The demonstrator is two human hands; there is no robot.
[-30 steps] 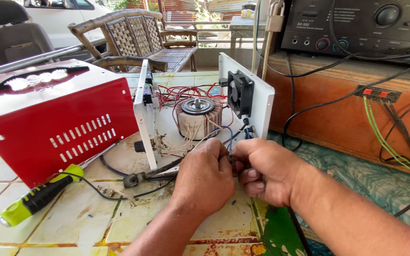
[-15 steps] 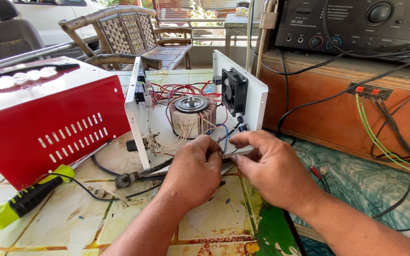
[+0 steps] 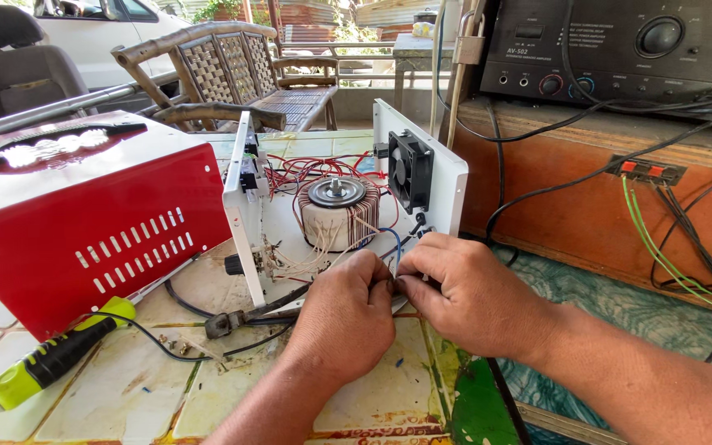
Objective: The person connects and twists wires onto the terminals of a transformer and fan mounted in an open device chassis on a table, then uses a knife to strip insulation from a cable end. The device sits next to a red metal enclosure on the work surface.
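My left hand (image 3: 346, 315) and my right hand (image 3: 463, 297) meet fingertip to fingertip over a dark wire end (image 3: 394, 283), both pinching it. They sit just in front of an opened white chassis (image 3: 245, 216) that holds a round copper-wound transformer (image 3: 335, 212) with thin white, red and blue wires spilling out. A black fan (image 3: 409, 171) is mounted on the chassis's white rear panel. Exactly what the fingers hold is mostly hidden by the hands.
A red metal cover (image 3: 76, 216) lies at the left. A yellow-and-black screwdriver (image 3: 55, 356) and pliers (image 3: 245, 313) rest on the tiled table (image 3: 125, 395). A black amplifier (image 3: 620, 45) sits on a wooden cabinet (image 3: 603, 206) at the right, with cables hanging. Wooden chairs stand behind.
The view has shifted slightly. My hands have stayed together in front of the chassis, fingers still working the wire; the left hand has moved a little right.
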